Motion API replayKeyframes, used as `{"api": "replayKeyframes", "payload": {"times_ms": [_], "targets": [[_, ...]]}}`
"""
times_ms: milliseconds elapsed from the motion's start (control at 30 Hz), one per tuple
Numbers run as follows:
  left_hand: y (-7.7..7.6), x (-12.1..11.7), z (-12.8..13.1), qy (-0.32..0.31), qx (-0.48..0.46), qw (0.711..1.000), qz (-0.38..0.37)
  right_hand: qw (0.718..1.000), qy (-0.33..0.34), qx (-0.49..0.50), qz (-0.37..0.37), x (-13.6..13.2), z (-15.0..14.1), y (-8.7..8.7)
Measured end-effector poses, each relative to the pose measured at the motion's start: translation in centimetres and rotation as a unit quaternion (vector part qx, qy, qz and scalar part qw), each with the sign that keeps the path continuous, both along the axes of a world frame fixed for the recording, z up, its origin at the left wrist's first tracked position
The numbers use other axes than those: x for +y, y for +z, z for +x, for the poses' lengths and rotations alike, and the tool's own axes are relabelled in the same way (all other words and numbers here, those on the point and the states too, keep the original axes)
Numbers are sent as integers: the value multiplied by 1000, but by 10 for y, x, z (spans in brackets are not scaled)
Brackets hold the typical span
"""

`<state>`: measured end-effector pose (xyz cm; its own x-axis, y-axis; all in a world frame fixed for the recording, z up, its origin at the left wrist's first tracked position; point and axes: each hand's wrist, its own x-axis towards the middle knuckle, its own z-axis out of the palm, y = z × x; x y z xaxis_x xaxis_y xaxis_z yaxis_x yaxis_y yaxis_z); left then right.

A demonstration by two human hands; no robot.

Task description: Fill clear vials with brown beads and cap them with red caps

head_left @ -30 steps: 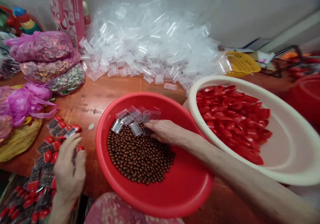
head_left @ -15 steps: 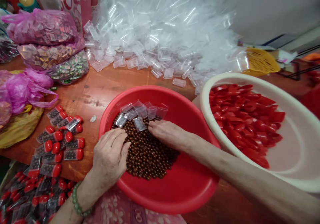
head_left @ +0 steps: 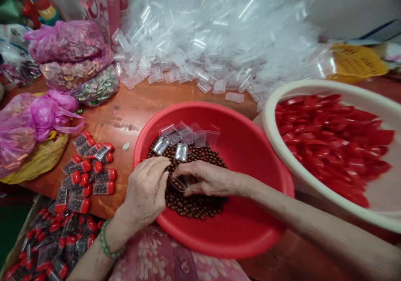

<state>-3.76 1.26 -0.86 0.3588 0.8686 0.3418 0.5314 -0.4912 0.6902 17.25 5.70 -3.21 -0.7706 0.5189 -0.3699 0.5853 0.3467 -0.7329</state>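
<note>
My right hand [head_left: 208,178] pinches a small clear plastic case [head_left: 178,184] over the brown beads, its open end tilted toward me with several beads inside. Close beside it is my left hand [head_left: 145,187], at the near-left side of the basin, with fingers bent together; whatever they may hold is hidden. Shiny brown beads [head_left: 200,208] form a heap in the red basin [head_left: 247,231]. On the heap's far side lie several loose clear cases [head_left: 187,135], and one [head_left: 181,152] catches the light.
Red plastic caps [head_left: 328,143] fill part of a white basin [head_left: 379,189] on the right. Clear cases [head_left: 200,51] are piled at the back. Filled, red-capped cases [head_left: 80,191] lie on the left, with more [head_left: 46,247] below. Pink bags [head_left: 67,43] and a yellow basket [head_left: 357,62] stand farther back.
My right hand has moved from the far side of the bead heap toward me and now shows a bead-filled case. My left hand stays near the basin's left side. The view has shifted slightly left.
</note>
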Motion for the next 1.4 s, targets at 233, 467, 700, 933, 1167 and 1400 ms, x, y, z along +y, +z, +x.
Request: {"api": "replayKeyframes", "payload": {"times_ms": [233, 467, 700, 933, 1167, 1400], "targets": [[20, -4, 5, -136, -67, 958, -243, 966, -111, 221, -80, -12, 2, 36], [20, -5, 27, -79, -276, 877, -386, 951, -109, 287, 43, -27, 2, 59], [27, -4, 23, -88, -257, 871, -410, 951, -184, 182, 171, -38, 17, 67], [22, -3, 20, -111, -244, 883, -385, 948, -130, 233, 175, -31, 5, 76], [14, -1, 16, -140, -240, 884, -377, 957, -102, 222, 156, -23, -4, 73], [15, 2, 15, -142, -266, 867, -397, 962, -101, 210, 145, -20, -6, 68]]}}
